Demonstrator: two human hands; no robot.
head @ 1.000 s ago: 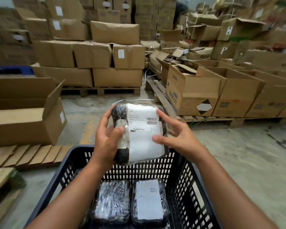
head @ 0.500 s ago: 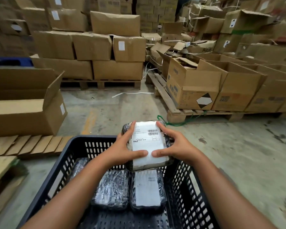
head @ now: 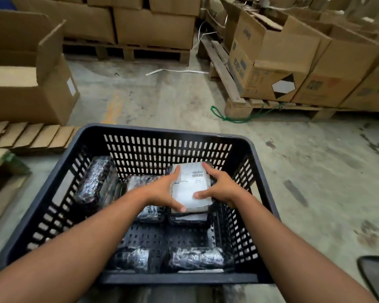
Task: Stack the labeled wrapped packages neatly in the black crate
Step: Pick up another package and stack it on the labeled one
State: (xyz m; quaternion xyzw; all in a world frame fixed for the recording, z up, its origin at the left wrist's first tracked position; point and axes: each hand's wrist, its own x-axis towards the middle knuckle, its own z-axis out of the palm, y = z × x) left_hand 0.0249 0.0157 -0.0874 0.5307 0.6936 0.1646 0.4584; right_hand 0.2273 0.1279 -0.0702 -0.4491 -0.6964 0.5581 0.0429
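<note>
- Left hand [head: 162, 191] and right hand [head: 222, 189], each grip clamped on an opposite edge of the labeled package [head: 189, 189], steadying it square.
- Set label-up atop another package [head: 189, 217], far right of the black crate [head: 162, 132], likely for neat stacking.
- Six packages visible: 9 o'clock one [head: 94, 178], 6 o'clock pair.

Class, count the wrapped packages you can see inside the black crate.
6: one held by both hands atop another at far right, one at far middle, one leaning at left, two at the near wall. Arms may hide more.
</note>
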